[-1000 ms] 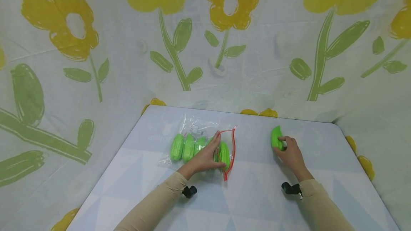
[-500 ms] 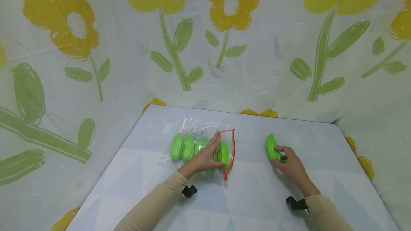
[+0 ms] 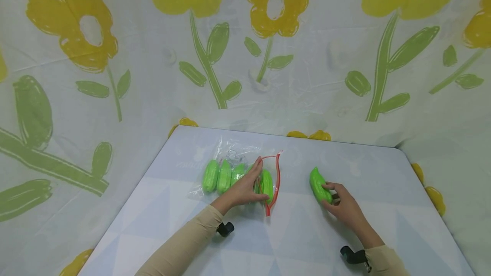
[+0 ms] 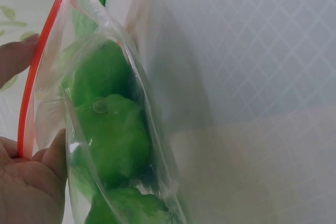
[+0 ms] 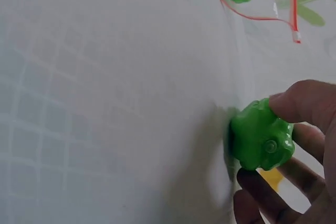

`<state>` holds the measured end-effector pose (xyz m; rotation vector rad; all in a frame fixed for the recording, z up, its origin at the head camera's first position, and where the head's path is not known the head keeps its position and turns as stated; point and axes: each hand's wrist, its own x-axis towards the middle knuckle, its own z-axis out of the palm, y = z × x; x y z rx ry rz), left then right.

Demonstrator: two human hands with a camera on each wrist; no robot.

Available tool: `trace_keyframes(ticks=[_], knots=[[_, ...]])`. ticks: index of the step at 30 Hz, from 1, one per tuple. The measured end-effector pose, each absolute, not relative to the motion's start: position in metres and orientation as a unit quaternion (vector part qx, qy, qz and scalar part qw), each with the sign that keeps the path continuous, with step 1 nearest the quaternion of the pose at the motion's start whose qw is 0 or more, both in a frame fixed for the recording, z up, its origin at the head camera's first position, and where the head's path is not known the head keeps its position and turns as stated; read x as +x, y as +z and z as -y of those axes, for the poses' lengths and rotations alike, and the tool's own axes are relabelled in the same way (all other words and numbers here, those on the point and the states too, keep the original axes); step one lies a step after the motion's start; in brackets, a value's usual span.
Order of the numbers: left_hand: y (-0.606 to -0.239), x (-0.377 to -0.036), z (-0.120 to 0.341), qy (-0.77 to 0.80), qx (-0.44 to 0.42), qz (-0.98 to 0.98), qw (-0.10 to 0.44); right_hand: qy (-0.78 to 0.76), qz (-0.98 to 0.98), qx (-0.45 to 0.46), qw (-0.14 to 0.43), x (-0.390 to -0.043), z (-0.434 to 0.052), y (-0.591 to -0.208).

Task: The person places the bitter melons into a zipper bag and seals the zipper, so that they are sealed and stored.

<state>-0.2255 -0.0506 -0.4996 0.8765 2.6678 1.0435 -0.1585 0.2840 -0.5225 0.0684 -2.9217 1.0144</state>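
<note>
A clear zip bag lies on the table with several green ribbed toy vegetables side by side in it. Its red-edged mouth faces right and gapes. My left hand is spread at this mouth, thumb and fingers stretched apart; in the left wrist view the fingertips touch the red strip. Right of the bag, my right hand holds one more green ribbed toy vegetable between thumb and fingers. In the right wrist view its lobed, knobbed end shows.
The pale table carries a faint triangle pattern. Behind and at both sides hangs a white cloth printed with yellow flowers. A black wrist camera sits by the right sleeve, another by the left.
My right hand has brought its green toy vegetable left and nearer to me, and the vegetable has turned so its tip points up and left. The left hand and bag have stayed put.
</note>
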Motion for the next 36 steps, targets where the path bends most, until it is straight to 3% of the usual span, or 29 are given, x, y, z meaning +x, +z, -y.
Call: trace_keyframes(ticks=[36], knots=[[-0.5016, -0.2266, 0.0502, 0.347, 0.293, -0.888, 0.072, 0.34, 0.936, 0.028, 0.09, -0.1551, -0.2837, -0.5289]])
